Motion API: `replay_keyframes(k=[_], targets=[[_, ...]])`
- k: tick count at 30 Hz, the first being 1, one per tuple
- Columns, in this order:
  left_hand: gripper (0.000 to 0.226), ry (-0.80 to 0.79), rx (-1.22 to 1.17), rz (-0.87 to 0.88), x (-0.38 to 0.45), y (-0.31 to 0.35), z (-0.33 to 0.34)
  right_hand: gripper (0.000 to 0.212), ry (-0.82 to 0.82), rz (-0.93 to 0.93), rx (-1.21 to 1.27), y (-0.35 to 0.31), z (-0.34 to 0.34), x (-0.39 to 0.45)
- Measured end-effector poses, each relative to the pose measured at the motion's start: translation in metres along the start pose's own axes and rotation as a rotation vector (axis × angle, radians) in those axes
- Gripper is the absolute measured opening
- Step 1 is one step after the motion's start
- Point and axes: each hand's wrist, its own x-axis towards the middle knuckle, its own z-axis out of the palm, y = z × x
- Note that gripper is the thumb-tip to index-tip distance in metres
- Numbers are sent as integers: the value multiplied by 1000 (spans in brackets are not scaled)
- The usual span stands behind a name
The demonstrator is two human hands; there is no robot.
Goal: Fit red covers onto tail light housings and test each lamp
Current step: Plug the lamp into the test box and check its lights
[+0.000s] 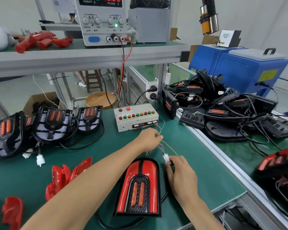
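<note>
Head camera: at the near edge of the green worktop (pixel 181 146), a tail light (pixel 140 186) with its red cover fitted lies flat between a person's two forearms. The left hand (pixel 150 138) pinches a bundle of thin coloured wires (pixel 161 146) that run from the test box (pixel 136 117), which stands toward the back edge with rows of coloured buttons. The right hand (pixel 179 171), just right of the lamp, grips a white connector (pixel 167 158) at the end of those wires. Uncovered housings (pixel 51 123) stand along the left edge, with loose red covers (pixel 65 176) at the near left corner. A heap of black housings and cables (pixel 223 110) lies beyond the right edge. On the shelf above, a power supply (pixel 103 20) shows 12.00 volts.
</note>
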Motion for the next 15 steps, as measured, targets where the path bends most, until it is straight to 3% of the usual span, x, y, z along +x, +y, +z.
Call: replay_keyframes(k=[7, 12, 15], targets=[[29, 86, 85, 233, 15, 1, 7, 20, -51, -193, -95, 14, -5, 21], [42, 184, 428, 207, 11, -10, 9, 19, -40, -196, -74, 18, -6, 26], [44, 267, 571, 302, 5, -17, 0, 17, -2, -186, -60, 18, -6, 23]])
